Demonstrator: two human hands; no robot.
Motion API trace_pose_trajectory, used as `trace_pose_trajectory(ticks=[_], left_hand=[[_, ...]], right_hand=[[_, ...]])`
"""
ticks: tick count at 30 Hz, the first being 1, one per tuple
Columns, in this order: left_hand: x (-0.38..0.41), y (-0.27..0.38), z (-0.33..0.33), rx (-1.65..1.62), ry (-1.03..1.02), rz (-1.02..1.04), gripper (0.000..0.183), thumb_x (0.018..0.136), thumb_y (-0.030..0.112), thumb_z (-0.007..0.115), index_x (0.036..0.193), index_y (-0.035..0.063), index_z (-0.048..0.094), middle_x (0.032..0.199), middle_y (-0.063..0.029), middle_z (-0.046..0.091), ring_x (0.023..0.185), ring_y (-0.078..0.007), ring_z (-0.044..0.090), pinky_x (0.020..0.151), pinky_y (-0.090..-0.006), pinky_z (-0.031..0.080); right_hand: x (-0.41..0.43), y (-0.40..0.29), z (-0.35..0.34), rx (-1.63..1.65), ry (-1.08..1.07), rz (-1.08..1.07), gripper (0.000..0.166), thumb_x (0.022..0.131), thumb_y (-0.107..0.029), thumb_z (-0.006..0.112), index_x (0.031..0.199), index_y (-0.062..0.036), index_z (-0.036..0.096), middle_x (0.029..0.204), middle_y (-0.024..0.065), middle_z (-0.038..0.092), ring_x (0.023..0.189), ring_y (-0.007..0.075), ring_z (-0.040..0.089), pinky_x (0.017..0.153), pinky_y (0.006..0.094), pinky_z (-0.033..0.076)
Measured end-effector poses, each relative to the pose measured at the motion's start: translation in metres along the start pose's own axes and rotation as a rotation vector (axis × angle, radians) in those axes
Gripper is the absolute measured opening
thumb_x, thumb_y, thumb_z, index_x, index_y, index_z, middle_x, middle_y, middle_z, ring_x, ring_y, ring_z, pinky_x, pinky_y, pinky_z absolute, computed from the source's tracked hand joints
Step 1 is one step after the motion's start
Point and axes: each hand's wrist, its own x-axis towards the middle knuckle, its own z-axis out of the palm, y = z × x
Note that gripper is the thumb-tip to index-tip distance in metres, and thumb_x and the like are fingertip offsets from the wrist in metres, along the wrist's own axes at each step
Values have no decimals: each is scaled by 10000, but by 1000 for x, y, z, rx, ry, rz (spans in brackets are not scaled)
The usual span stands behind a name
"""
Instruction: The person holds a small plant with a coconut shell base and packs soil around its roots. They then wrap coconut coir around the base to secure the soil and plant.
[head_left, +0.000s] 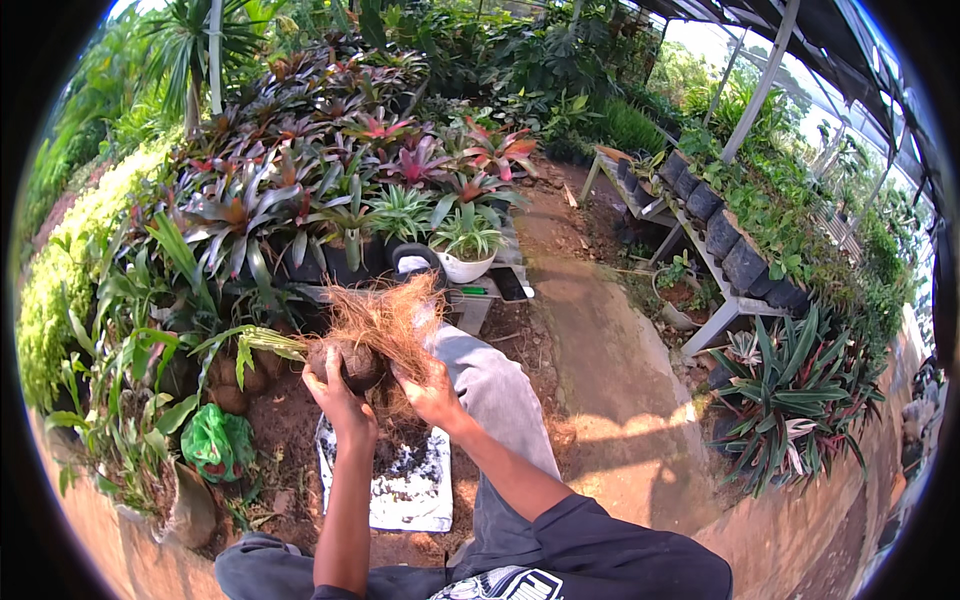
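My left hand grips a round, dark brown ball of soil, its fingers wrapped around the near left side. A leafy green plant sticks out of the ball towards the left. In my right hand is a loose bundle of brown coconut fibre, which lies against the top and right side of the ball. Below both hands, a white sheet with dark soil scattered over it is spread on the ground between my legs.
A black phone and a green marker pen lie on a bench edge ahead, near a white pot. Potted bromeliads crowd behind. A green plastic bag sits at left. Black plant bags line a wooden bench at right.
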Motion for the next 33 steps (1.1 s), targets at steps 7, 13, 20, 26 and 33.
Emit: trace_pose_trajectory(ticks=[7,13,20,26,33], left_hand=[[0,2,0,-28,49,-78,534,979,272,571,1381,95,267,1314,-157,459,1184,-278,533,958,-420,508],[2,1,-2,-24,63,-105,554,997,334,528,1408,107,235,1367,-172,409,1218,-303,506,976,-459,494],[9,-4,-13,-13,22,-196,559,1021,419,419,1436,100,223,1414,-166,367,1244,-326,478,995,-489,470],[12,-10,-16,-73,-25,-229,546,1011,449,432,1403,88,312,1355,-141,449,1192,-285,528,953,-451,502],[9,-13,-19,-76,-125,-229,564,997,485,455,1384,90,342,1312,-125,494,1141,-274,560,911,-433,520]], right_hand=[[-2,-14,0,-60,-114,-122,410,853,-154,667,1218,19,597,1228,201,623,1142,312,604,981,395,461],[-4,-25,-5,-53,-282,-149,725,847,-397,696,1388,17,448,1439,259,408,1366,361,372,1128,426,297],[-3,-16,-8,117,-427,-236,832,888,-580,582,1459,-10,380,1589,208,157,1483,337,110,1189,434,133],[-1,-10,-3,180,-287,-141,586,935,-399,586,1357,0,508,1515,215,338,1438,342,264,1164,432,224],[-5,8,3,-147,-86,-197,665,845,-387,703,1320,36,506,1388,263,477,1355,388,390,1143,452,277]])
